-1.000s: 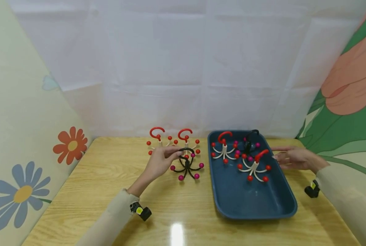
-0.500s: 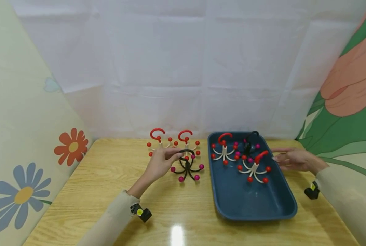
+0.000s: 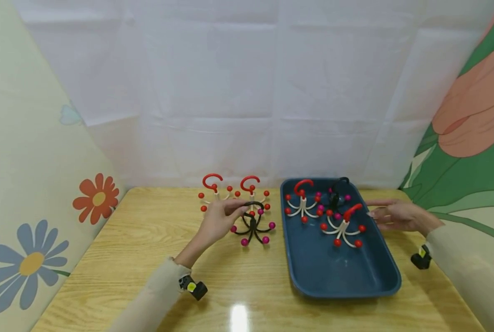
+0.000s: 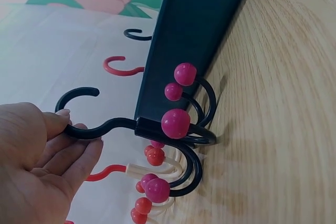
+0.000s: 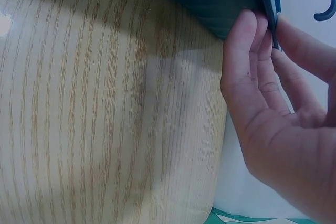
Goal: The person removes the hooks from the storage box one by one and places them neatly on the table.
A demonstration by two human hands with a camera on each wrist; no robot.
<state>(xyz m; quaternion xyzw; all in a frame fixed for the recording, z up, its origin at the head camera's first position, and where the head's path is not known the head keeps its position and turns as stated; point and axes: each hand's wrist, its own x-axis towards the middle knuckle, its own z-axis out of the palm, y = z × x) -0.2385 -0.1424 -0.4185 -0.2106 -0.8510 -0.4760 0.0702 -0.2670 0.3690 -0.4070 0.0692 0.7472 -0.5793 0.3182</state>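
Note:
My left hand (image 3: pixel 214 221) pinches the curved hook of a black multi-arm hanger hook (image 3: pixel 252 225) with magenta balls on its arm tips. In the left wrist view, thumb and fingers close around the bend of this black hanger hook (image 4: pixel 149 127), and its ball-tipped arms reach down to the wood. At the right, my right hand (image 3: pixel 400 215) grips the side rim of a dark blue tray (image 3: pixel 340 276). The right wrist view has the right hand (image 5: pixel 278 98) with its thumb on one side of the rim and fingers on the other.
Two white hanger hooks with red hooks and balls, one left (image 3: pixel 212 182) and one right (image 3: pixel 250 182), stand behind the left hand. Inside the tray are two more white ones (image 3: pixel 303 205) (image 3: pixel 343 226) and a black one (image 3: pixel 335 199). A white sheet (image 3: pixel 213 92) hangs behind the table (image 3: pixel 118 258).
My left hand and wrist have shifted very slightly to the right, still pinching the black hanger hook. The right hand and the tray have stayed in place.

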